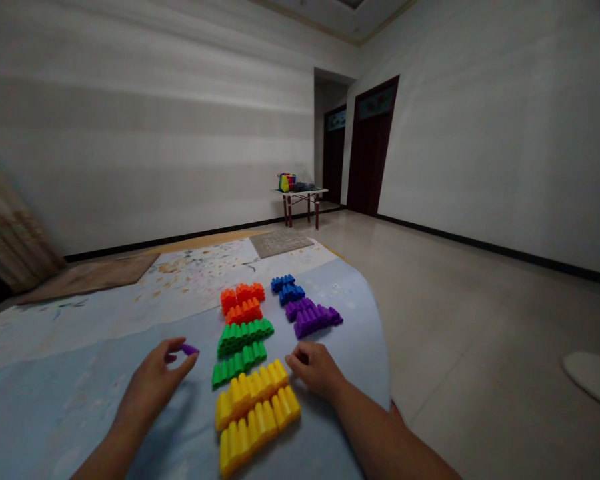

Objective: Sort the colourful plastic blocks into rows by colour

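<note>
Over the bed's left side, my left hand pinches a small purple plastic tube between thumb and fingers, clear of the surface. My right hand is closed, its fingers curled just right of the yellow tubes; whether anything sits inside them is hidden. Those yellow tubes lie side by side in two rows. Beyond them come green tubes and orange tubes, also in rows. To the right, past my right hand, are grouped purple tubes and blue tubes.
A pale blue flowered cloth covers the surface, with a curved edge at right dropping to the tiled floor. A grey mat lies at the far end. A small table with a colourful bag stands near dark doors.
</note>
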The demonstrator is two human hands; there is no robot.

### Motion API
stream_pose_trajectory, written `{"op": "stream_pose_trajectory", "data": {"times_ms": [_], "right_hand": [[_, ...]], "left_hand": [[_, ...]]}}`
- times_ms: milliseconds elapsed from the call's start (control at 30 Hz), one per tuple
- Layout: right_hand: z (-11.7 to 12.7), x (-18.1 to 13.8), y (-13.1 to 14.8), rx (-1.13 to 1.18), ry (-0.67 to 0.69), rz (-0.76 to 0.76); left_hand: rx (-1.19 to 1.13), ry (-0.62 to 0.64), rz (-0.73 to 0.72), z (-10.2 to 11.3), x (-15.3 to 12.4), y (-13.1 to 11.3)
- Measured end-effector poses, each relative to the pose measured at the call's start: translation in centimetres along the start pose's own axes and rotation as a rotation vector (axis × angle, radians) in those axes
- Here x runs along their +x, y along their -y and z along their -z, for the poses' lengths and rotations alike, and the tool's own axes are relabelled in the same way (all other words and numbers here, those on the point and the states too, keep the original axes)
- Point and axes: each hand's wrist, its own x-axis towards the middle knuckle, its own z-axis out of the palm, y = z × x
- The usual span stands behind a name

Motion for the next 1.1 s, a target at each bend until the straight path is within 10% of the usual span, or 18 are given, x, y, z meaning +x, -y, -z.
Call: {"op": "stream_pose_trajectory", "data": {"times_ms": [333, 1100], "right_hand": [[0.4, 0.5, 0.9, 0.021, 0.012, -0.061], [-0.1, 0.8, 0.9, 0.058, 0.040, -0.114]], "left_hand": [[-0.120, 0.223, -0.349, -3.8, -0.9, -14.6], [0.093, 0.534, -0.425, -13.5, 7.1, -19.2]]}}
